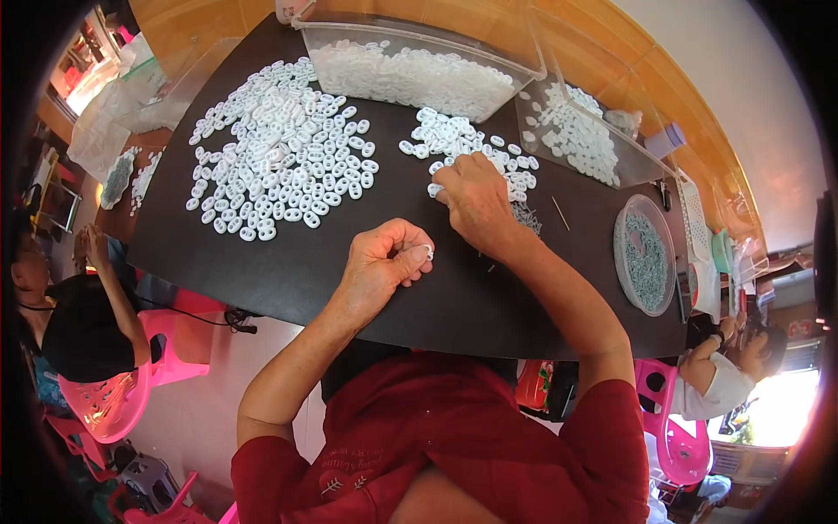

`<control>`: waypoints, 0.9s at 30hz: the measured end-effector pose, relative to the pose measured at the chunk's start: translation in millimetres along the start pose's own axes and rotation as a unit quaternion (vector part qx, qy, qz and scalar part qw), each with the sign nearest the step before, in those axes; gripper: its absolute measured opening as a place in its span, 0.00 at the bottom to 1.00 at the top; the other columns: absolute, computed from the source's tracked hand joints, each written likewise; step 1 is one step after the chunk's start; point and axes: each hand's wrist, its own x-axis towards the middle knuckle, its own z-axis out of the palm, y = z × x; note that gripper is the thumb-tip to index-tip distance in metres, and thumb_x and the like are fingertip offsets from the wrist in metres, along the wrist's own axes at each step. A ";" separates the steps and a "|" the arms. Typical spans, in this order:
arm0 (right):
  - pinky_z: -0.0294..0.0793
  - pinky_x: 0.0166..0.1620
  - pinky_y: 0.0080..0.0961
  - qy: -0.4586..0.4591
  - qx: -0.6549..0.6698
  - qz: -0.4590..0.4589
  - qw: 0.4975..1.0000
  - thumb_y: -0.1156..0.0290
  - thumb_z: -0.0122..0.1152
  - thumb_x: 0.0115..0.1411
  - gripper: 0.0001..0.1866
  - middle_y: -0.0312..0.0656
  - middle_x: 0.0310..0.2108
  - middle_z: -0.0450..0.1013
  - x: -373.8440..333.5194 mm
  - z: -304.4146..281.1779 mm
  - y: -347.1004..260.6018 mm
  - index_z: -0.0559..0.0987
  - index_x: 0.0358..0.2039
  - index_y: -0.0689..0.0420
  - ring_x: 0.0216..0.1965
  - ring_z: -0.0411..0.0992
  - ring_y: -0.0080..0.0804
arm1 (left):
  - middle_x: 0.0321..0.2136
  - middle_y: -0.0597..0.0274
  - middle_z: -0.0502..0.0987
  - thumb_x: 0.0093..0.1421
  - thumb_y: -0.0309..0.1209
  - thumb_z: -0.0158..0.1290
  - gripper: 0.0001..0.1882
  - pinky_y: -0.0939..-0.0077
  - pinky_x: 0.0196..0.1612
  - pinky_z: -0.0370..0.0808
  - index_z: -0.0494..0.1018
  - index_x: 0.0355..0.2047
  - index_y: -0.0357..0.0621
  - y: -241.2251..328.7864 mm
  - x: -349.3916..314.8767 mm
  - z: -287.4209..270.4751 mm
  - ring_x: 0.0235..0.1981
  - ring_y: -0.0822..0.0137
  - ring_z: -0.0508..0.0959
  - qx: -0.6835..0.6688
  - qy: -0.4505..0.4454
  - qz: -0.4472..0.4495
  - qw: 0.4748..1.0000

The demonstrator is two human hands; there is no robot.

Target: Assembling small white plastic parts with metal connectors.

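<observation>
My left hand is closed above the dark table, pinching a small white plastic piece between thumb and forefinger. My right hand is at the near side of a small pile of white oval plastic pieces. Its fingers are curled down among them, and the fingertips are partly hidden, so what they grip cannot be made out. Beside the right wrist lies a little heap of grey screws or pins, partly covered by the arm. A far larger heap of white two-holed oval pieces spreads over the left of the table.
Clear bins of white pieces line the far edge. A round tub of grey-green small parts stands at right, with a thin metal rod nearer. People sit at left and right, by pink chairs.
</observation>
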 end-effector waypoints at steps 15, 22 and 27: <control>0.68 0.33 0.12 -0.067 0.466 0.287 0.834 0.78 0.62 0.51 0.07 0.32 0.26 0.73 -7.4 -39.4 -24.0 0.78 0.32 0.63 0.28 0.68 0.13 | 0.28 0.67 0.76 0.57 0.24 0.55 0.06 0.88 0.30 0.67 0.76 0.34 0.35 -3.9 -2.5 5.9 0.27 0.81 0.70 0.052 0.116 0.125 0.984; 0.69 0.31 0.16 -0.034 0.458 0.263 0.848 0.79 0.58 0.52 0.04 0.34 0.24 0.73 -15.3 -38.4 -49.8 0.76 0.30 0.64 0.27 0.69 0.17 | 0.26 0.64 0.76 0.55 0.22 0.56 0.05 0.86 0.29 0.68 0.77 0.32 0.34 -3.8 -2.3 3.9 0.26 0.78 0.71 0.001 0.074 0.109 0.991; 0.68 0.30 0.15 -0.025 0.486 0.276 0.829 0.79 0.57 0.53 0.04 0.33 0.23 0.72 -19.2 -41.7 -51.7 0.76 0.30 0.64 0.26 0.68 0.16 | 0.25 0.64 0.75 0.55 0.21 0.56 0.04 0.85 0.28 0.69 0.77 0.31 0.33 -2.0 -5.6 5.5 0.24 0.77 0.71 0.031 0.076 0.110 0.991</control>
